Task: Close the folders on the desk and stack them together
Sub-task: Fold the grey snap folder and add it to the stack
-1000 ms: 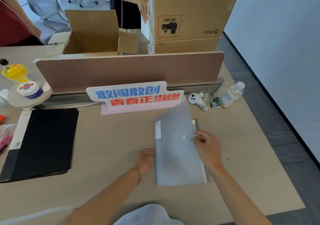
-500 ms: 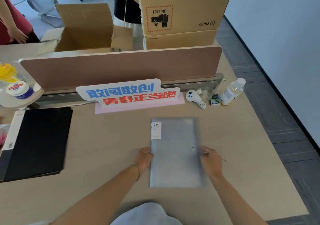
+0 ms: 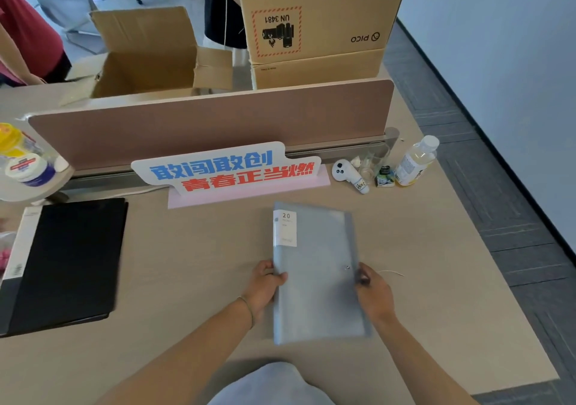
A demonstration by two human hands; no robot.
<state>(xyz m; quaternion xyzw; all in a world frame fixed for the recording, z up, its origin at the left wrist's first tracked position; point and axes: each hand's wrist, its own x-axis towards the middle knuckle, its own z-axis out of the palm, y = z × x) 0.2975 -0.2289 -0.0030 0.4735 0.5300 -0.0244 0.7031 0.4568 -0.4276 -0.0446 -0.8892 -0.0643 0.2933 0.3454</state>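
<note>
A grey translucent folder [image 3: 318,267] lies closed and flat on the desk in front of me, with a white label marked 20 at its top left. My left hand [image 3: 265,289] grips its left edge, thumb on top. My right hand [image 3: 372,292] holds its right edge near a small snap button. A black folder [image 3: 68,261] with a white spine lies closed at the left side of the desk, apart from both hands.
A sign with blue and red characters [image 3: 227,167] stands behind the grey folder against the brown divider [image 3: 212,117]. A white controller [image 3: 349,173], a glass and a bottle [image 3: 416,161] sit at the back right. Jars [image 3: 28,167] stand at the far left. Cardboard boxes [image 3: 311,24] and people are beyond the divider.
The grey folder's cover, lifted a second ago, came down flat and shut. My right hand moved from the cover's top to the folder's right edge; my left hand stays on the left edge.
</note>
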